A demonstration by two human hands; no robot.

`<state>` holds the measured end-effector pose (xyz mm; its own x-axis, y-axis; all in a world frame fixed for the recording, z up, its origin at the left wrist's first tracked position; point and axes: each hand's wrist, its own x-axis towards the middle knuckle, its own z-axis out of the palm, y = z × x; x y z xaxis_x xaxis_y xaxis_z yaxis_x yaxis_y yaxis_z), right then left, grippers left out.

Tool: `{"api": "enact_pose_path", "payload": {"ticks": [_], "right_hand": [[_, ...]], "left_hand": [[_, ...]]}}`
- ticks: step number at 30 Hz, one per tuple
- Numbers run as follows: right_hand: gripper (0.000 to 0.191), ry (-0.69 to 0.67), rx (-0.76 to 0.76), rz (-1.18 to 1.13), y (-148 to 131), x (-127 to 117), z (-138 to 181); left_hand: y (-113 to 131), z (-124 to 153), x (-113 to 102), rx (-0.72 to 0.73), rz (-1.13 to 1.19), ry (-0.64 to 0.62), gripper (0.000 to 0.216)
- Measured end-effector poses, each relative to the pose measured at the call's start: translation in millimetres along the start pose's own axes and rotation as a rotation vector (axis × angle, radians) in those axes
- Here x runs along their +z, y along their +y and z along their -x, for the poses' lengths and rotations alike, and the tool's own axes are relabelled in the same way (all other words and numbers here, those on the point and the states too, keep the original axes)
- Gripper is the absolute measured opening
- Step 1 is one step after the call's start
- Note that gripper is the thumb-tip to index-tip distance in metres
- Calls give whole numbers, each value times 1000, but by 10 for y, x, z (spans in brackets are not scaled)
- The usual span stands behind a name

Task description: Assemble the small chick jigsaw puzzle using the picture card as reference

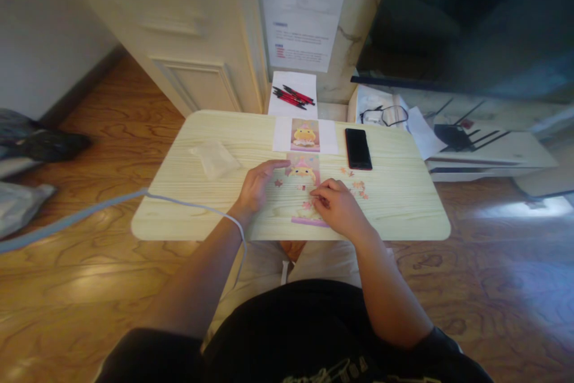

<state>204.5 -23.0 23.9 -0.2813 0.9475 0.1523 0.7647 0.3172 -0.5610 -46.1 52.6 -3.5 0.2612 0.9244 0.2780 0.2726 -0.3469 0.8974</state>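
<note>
A partly joined jigsaw puzzle (pixel 304 169) with a yellow cartoon character lies in the middle of the table. The fingers of my left hand (pixel 260 183) are stretched out, their tips at the puzzle's left edge. Just below the joined part, my right hand (pixel 336 202) has its thumb and index finger pinched together; whatever is between them is too small to make out. Loose puzzle pieces (pixel 359 187) are scattered right of that hand, and one more piece (pixel 278 183) lies by my left fingers. Nearer me is a purple bottom strip (pixel 308 221), partly covered by my right hand.
A printed reference picture (pixel 305 135) lies behind the puzzle. On the pale wooden table (pixel 179 215) are a black phone (pixel 358 149) and a clear plastic bag (pixel 215 159). Red pens (pixel 292 97) rest on paper beyond. A grey cable (pixel 188 198) crosses my left forearm.
</note>
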Motion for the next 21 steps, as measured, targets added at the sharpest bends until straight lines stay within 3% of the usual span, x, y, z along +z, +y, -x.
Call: {"api": "enact_pose_path", "payload": {"ticks": [8, 12, 15, 18, 21], "right_hand": [[42, -75, -134, 138, -449, 339, -309], [33, -93, -150, 174, -499, 418, -371], [28, -32, -73, 199, -518, 413, -369], [35, 56, 88, 259, -600, 440, -386], [28, 11, 115, 299, -699, 502, -424]], "left_hand": [[-13, -11, -5, 46, -135, 0, 53], [-14, -12, -1, 37, -78, 13, 53], [-44, -19, 7, 30, -62, 15, 52], [-79, -26, 14, 45, -60, 17, 49], [-102, -27, 15, 47, -80, 23, 47]]}}
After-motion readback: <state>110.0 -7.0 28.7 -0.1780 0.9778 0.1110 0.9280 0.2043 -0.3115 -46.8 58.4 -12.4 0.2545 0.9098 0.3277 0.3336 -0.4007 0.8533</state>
